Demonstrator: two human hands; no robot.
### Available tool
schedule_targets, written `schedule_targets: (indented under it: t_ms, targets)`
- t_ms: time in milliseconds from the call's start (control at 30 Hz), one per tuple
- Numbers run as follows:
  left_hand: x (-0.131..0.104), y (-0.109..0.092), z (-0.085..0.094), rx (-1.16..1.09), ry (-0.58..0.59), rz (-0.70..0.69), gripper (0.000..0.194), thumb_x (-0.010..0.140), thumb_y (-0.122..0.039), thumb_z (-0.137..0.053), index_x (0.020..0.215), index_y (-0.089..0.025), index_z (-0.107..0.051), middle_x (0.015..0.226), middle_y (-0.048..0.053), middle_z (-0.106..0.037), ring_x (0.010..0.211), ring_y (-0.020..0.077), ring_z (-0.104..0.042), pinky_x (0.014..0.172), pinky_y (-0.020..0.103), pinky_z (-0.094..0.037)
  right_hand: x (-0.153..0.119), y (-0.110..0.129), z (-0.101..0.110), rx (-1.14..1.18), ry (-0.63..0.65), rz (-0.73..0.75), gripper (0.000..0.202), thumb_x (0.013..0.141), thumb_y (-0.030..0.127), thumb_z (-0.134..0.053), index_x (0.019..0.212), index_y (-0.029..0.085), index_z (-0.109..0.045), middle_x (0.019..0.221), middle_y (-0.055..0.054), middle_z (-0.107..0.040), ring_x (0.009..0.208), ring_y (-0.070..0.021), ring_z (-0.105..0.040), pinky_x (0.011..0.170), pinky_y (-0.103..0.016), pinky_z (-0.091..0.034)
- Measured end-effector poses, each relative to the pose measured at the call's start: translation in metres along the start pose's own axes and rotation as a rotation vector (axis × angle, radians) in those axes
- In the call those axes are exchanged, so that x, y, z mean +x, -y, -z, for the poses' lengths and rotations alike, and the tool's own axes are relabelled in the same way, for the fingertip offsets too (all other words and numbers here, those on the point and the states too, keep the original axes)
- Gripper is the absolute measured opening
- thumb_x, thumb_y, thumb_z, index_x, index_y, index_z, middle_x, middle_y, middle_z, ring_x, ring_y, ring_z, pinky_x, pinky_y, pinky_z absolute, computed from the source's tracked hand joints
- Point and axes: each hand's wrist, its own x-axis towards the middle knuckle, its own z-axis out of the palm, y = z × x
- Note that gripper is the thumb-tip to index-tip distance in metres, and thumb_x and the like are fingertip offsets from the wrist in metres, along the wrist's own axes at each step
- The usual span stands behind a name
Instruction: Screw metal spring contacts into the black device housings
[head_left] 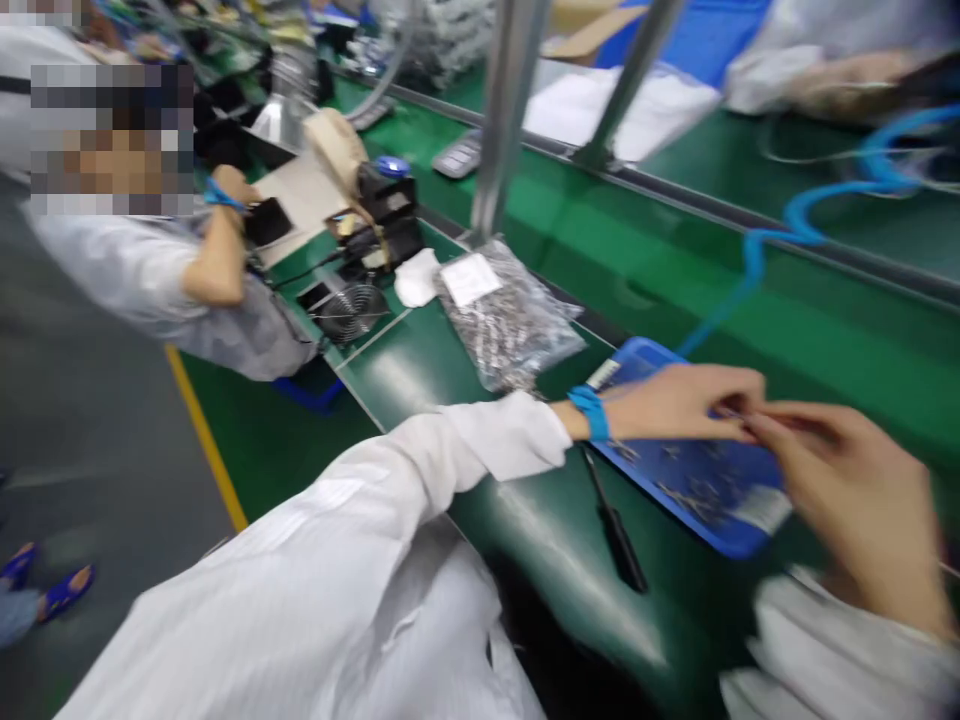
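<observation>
Both left hand (686,400) and right hand (862,485) pinch narrowly, contents unclear. Blue tray (733,545) runs lengthwise far left to near right.

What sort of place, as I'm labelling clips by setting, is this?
Probably a small-parts assembly workshop: it has a smooth green workbench, a blue plastic tray holding small metal pieces, and a slim black-handled tool, apparently a screwdriver, beside the tray.
</observation>
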Motion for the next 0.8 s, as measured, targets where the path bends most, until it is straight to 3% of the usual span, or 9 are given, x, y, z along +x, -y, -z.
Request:
schedule_targets:
  t_ms: [33,100,333,400,533,667,800]
  targets:
    - [0.001,0.005,-0.001,0.001,-0.061,0.035,0.028,0.079,-0.009,-0.073,0.067,-0.021,-0.050,0.074,0.003,-0.059,0.075,0.0163,-0.059,0.073,0.029,-0.048,-0.001,-0.001,-0.002,0.042,-0.014,-0.040,0.028,0.073,0.054,-0.062,0.075,0.026,-0.064,0.079,-0.008,-0.069,0.072,-0.0256,-0.066,0.065,-0.041,-0.054]
    - [0.004,0.012,-0.002,-0.001,-0.137,0.096,0.029,0.077,-0.012,-0.073,0.065,-0.020,-0.047,0.067,-0.002,-0.055,0.070,0.0139,-0.056,0.068,0.027,-0.043,0.003,-0.002,-0.007,0.065,-0.023,0.054,0.024,0.077,0.045,-0.058,0.082,0.023,-0.064,0.086,-0.008,-0.069,0.080,-0.0227,-0.066,0.076,-0.040,-0.055]
    - [0.015,0.015,0.005,-0.156,-0.169,0.124,0.016,0.075,-0.012,-0.067,0.070,-0.017,-0.053,0.069,-0.004,-0.060,0.068,0.0106,-0.060,0.067,0.022,-0.045,0.015,-0.008,-0.009,0.051,-0.135,0.447,0.014,0.094,0.026,-0.050,0.095,0.021,-0.063,0.090,-0.005,-0.066,0.085,-0.0173,-0.064,0.078,-0.032,-0.055]
    - [0.020,0.010,0.005,-0.259,-0.196,0.207,0.018,0.074,-0.008,-0.066,0.068,-0.016,-0.051,0.067,-0.004,-0.062,0.067,0.0104,-0.062,0.068,0.021,-0.048,0.015,-0.011,-0.007,0.037,-0.170,0.556,0.017,0.097,0.024,-0.045,0.100,0.022,-0.062,0.094,-0.006,-0.066,0.091,-0.0166,-0.064,0.083,-0.033,-0.056]
    - [0.027,0.001,0.005,-0.670,-0.142,0.517,0.020,0.085,-0.010,-0.057,0.067,-0.016,-0.051,0.060,-0.002,-0.062,0.057,0.0085,-0.061,0.062,0.019,-0.052,0.015,-0.019,-0.005,-0.010,-0.233,0.767,0.027,0.101,0.021,-0.036,0.110,0.025,-0.062,0.112,-0.007,-0.067,0.108,-0.0148,-0.064,0.090,-0.034,-0.057]
    - [0.030,-0.003,0.008,-0.915,-0.086,0.706,0.027,0.093,-0.011,-0.045,0.068,-0.015,-0.054,0.057,-0.002,-0.057,0.050,0.0054,-0.055,0.057,0.016,-0.050,0.014,-0.029,-0.003,-0.050,-0.211,0.820,0.028,0.102,0.027,-0.037,0.113,0.026,-0.063,0.122,-0.006,-0.066,0.115,-0.0158,-0.063,0.092,-0.037,-0.059]
    - [0.030,-0.004,0.009,-0.921,-0.085,0.665,0.032,0.094,-0.007,-0.039,0.065,-0.015,-0.050,0.055,-0.003,-0.054,0.048,0.0047,-0.053,0.054,0.016,-0.048,0.013,-0.024,-0.004,0.051,-0.214,0.808,0.027,0.102,0.033,-0.038,0.107,0.024,-0.063,0.111,-0.007,-0.070,0.107,-0.0173,-0.067,0.090,-0.038,-0.059]
